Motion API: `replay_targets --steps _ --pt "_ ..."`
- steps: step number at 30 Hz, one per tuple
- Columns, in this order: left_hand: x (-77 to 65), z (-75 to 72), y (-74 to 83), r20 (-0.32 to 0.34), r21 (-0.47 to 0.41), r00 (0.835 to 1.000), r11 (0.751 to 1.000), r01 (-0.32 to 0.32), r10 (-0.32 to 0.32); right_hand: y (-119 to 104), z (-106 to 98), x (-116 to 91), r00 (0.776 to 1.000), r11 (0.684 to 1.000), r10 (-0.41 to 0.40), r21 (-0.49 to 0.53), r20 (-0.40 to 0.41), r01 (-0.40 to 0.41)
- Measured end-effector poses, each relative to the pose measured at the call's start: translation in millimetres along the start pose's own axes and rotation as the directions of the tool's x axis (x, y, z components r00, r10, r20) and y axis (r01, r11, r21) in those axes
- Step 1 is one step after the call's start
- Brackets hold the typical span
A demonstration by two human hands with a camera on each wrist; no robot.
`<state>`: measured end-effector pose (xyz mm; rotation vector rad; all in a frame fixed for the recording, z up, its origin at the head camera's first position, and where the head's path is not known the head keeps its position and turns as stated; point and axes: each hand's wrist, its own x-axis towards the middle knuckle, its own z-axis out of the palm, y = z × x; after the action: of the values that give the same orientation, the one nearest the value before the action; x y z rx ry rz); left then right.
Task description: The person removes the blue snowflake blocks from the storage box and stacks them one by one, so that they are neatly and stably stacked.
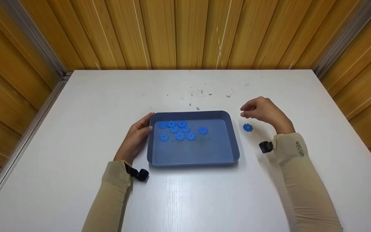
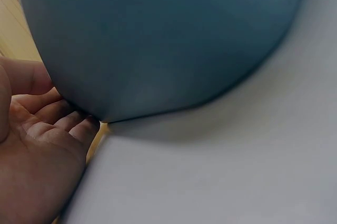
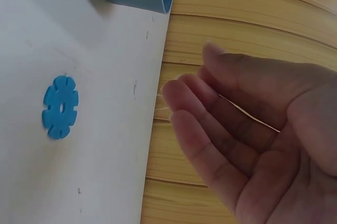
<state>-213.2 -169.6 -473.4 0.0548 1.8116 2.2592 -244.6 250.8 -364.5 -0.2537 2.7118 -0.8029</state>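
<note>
Beige sleeves (image 1: 304,183) lay nearest my head camera. I saw the left hand (image 1: 135,138) gripping the blue tray (image 1: 192,156), notched discs (image 1: 180,136) inside; the right hand (image 1: 266,112), relaxed and holding nothing, hovered near a single disc (image 1: 248,127) on the table (image 1: 188,199) just right of the tray.

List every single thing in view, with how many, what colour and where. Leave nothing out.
Tray: one, blue-grey, mid-table
Notched discs: at least nine, blue, inside the tray, some overlapping
Loose disc: one, blue, on the table right of the tray
Table: one, white, under everything
Marks: several, dark, on the table beyond the tray
Wall panels: many, yellow-brown, back and sides
Metal posts: two, grey, back corners
Wrist devices: two, black, one per wrist
Sleeves: two, beige, on the forearms
Left hand: one, bare, gripping the tray's left side
Right hand: one, bare, holding nothing, near the loose disc
</note>
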Motion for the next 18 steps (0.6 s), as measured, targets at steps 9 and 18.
replay_targets --steps 9,18 --pt "1.6 1.5 -1.2 0.012 -0.013 1.000 1.000 -0.022 0.022 -19.9 5.5 4.1 0.997 0.997 -0.080 -0.002 -0.008 0.080" --pt "-0.6 1.3 2.0 0.004 0.008 1.000 1.000 -0.004 0.004 -39.4 13.5 13.3 0.992 0.993 -0.120 -0.009 0.027 0.120"
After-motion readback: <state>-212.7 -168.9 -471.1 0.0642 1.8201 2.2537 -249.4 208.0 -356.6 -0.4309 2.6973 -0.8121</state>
